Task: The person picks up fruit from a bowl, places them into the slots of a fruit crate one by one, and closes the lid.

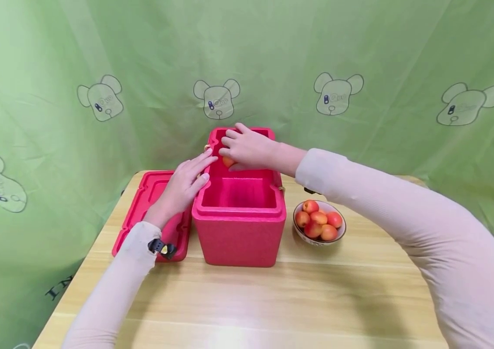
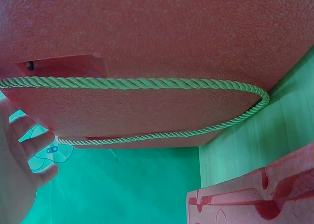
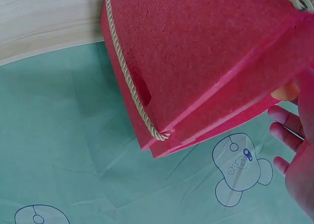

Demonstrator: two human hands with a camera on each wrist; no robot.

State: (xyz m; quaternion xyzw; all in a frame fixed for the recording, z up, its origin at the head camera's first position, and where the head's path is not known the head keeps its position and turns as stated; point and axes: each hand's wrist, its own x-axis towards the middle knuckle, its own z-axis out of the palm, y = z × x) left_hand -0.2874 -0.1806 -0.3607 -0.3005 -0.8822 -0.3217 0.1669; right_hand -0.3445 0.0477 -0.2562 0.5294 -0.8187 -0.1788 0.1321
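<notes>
On the cloth [image 1: 24, 97], low and to the left of the box, the dark letters "IN" [image 1: 59, 287] can be read. Small marks are printed on the bear heads [image 1: 219, 104] behind the box, but they are too faint to be made out with certainty. The red lid [image 1: 140, 213] is laid on the counter [image 1: 238, 300] just left of the box. At the box's left rim the left hand [image 1: 184, 179] is placed with fingers extended and nothing grasped. On the visible walls of the open box [image 1: 240, 242] no brand or label is seen; a twisted cord [image 2: 147, 84] is strung along its side. At the box's mouth, toward the far end, a fruit [image 1: 228, 161] is grasped by the right hand [image 1: 253, 149]. Right of the box, more of the same fruits [image 1: 318, 218] are held in a bowl [image 1: 341, 233], whose outer marks cannot be read.

The step in hand is judged to be a transfer of single fruits between bowl and box; the direction cannot be told. If the fruit is to be set down inside, a low, gentle release is called for, with the box steadied at its rim.
</notes>
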